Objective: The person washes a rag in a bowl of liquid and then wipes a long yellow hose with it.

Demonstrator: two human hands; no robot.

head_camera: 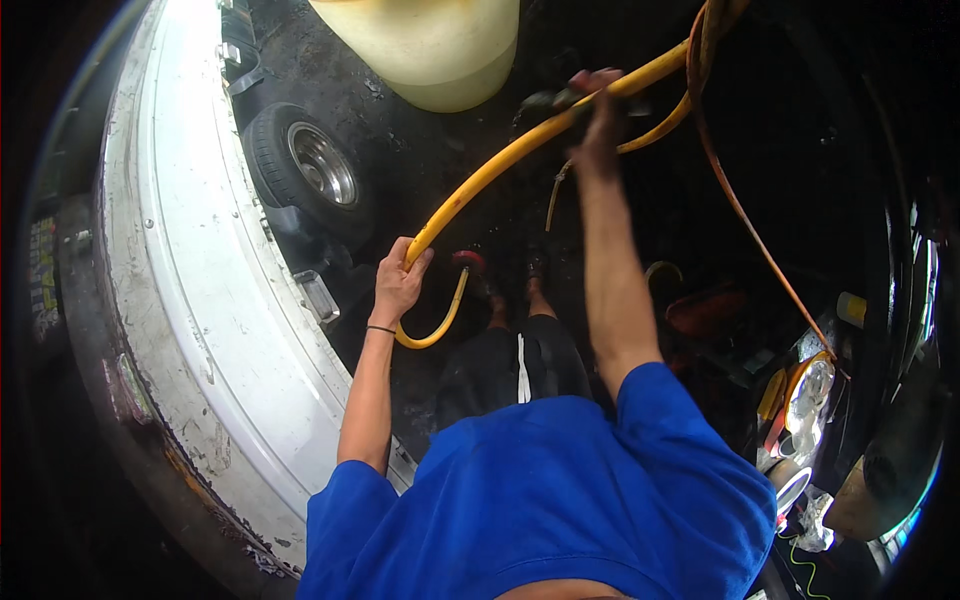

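Note:
A thick yellow hose [480, 176] runs in an arc from the upper right down to my left hand [397, 281]. The fingers of that hand are closed around it. Below the grip the hose curls into a short hook whose end is near my feet. My right hand [600, 131], blurred, reaches across the hose farther up. Its fingers show on the far side, but how firmly they grip is unclear. A blurred reddish and grey shape beside those fingers cannot be made out. More hose loops hang behind and to the right of this hand.
On the left stretches a white vehicle body panel [247, 322], with a wheel [304, 161] beside it. A large pale plastic drum [450, 52] stands ahead. A thin orange hose [731, 184] descends at right towards cluttered items, including a lamp unit [810, 397]. The floor is dark and stained.

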